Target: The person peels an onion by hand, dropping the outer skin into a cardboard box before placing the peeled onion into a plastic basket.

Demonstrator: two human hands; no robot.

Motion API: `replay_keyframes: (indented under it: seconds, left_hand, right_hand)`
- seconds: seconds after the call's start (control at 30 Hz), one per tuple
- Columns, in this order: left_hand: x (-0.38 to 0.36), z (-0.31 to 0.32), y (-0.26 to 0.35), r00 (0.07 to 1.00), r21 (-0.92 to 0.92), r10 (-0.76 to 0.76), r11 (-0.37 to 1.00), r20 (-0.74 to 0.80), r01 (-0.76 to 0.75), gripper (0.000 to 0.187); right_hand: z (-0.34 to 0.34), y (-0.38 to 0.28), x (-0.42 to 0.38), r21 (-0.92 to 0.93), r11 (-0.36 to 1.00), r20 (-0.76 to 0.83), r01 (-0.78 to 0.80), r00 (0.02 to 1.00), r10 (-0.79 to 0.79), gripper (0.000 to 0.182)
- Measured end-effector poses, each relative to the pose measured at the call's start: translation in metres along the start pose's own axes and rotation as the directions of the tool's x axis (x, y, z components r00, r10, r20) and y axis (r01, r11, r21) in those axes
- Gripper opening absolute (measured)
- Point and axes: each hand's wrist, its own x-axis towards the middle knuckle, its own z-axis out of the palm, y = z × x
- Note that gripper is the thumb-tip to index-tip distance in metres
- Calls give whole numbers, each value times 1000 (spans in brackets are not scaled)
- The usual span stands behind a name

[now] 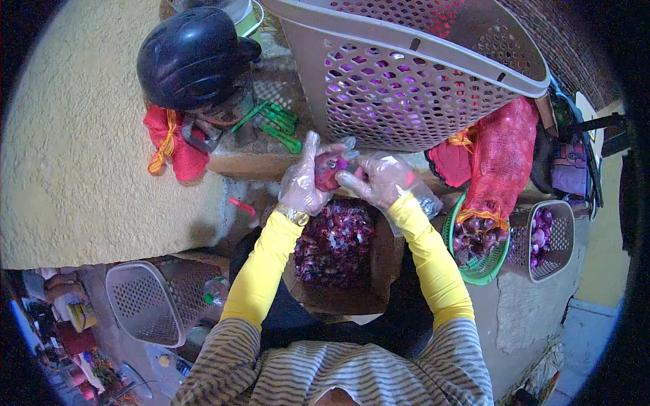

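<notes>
A red onion [327,177] is held in my left hand [305,179], which wears a clear plastic glove. Its thumb points up and the fingers wrap round the onion. My right hand [383,177], also gloved, is closed just right of the onion, thumb and fingers pressed together. Whatever it may hold is too small to make out. Below both hands a box [325,298] between my legs holds a heap of purple onion skins [335,243].
A large plastic basket [413,88] stands ahead. A black helmet [193,57] and green pegs [276,122] lie ahead left. To the right are a red mesh sack [504,159], a green basket [482,272] and a smaller basket [561,237]. Another basket [142,301] is at left.
</notes>
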Motion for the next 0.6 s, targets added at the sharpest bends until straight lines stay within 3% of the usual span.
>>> replay_keyframes:
  seconds: [0.13,0.23,0.27,0.33,0.43,0.5,0.53,0.6]
  left_hand:
    - [1,-10,-6,995,79,96,992,-4,-96,57]
    - [-2,-14,1,999,169,35,985,28,-39,48]
    - [-3,-13,3,999,157,-19,987,-49,26,49]
    - [-4,-16,5,989,140,-74,986,-126,91,49]
    - [1,-24,7,991,47,-126,991,-37,128,51]
    - [5,-25,7,984,-291,-153,941,91,173,54]
    - [5,-28,8,972,-349,-132,917,192,193,57]
    - [3,-28,8,979,-377,-134,908,151,182,59]
  right_hand:
    - [0,1,2,-68,998,96,17,995,-11,57]
    - [-12,-12,0,-44,989,68,140,988,-136,56]
    - [-9,-10,0,-43,989,68,141,988,-138,56]
    - [-3,-3,0,-258,946,185,197,971,-151,53]
    - [1,-2,-4,-205,945,202,256,955,-216,56]
    - [1,-4,-5,-172,937,218,304,939,-265,57]
    - [2,-5,-6,-136,927,233,349,921,-313,58]
    - [8,-2,-7,-138,922,272,361,909,-315,56]
